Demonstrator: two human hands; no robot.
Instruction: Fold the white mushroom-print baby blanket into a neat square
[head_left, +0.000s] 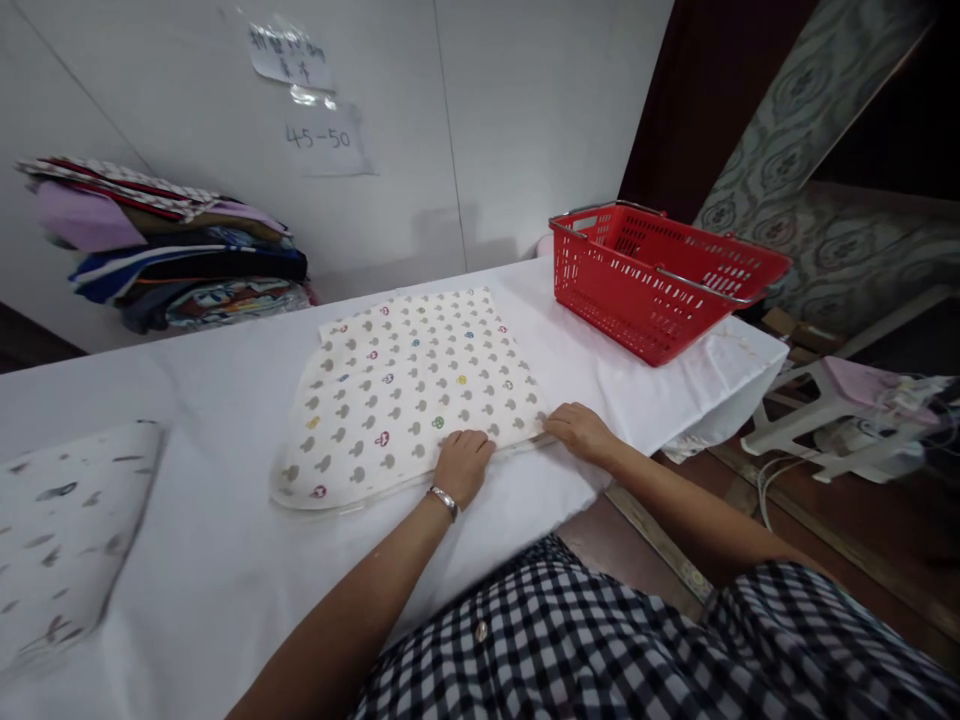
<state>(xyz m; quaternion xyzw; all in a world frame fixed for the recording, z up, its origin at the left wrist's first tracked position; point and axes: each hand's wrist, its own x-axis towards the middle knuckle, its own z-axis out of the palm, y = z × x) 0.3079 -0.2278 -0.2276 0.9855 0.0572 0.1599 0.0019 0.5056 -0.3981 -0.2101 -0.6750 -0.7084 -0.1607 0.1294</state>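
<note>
A folded white cloth (409, 400) with small grey and coloured mushroom prints lies flat on the table in front of me. Its near edge shows more than one layer. My left hand (463, 467), with a silver bracelet at the wrist, has its fingers curled over the middle of that edge. At the near right corner, my right hand (581, 432) grips the cloth between fingers and thumb. The thumbs are mostly hidden. To the left lies a second folded white cloth (71, 530) with a grey leaf-like print, apart from both hands.
A red plastic basket (637, 290) with metal handles stands at the table's far right end. The white tablecloth (217, 500) covers the table. Behind its far left edge is a stack of folded fabrics (187, 250). A stool (862, 400) is on the floor at right.
</note>
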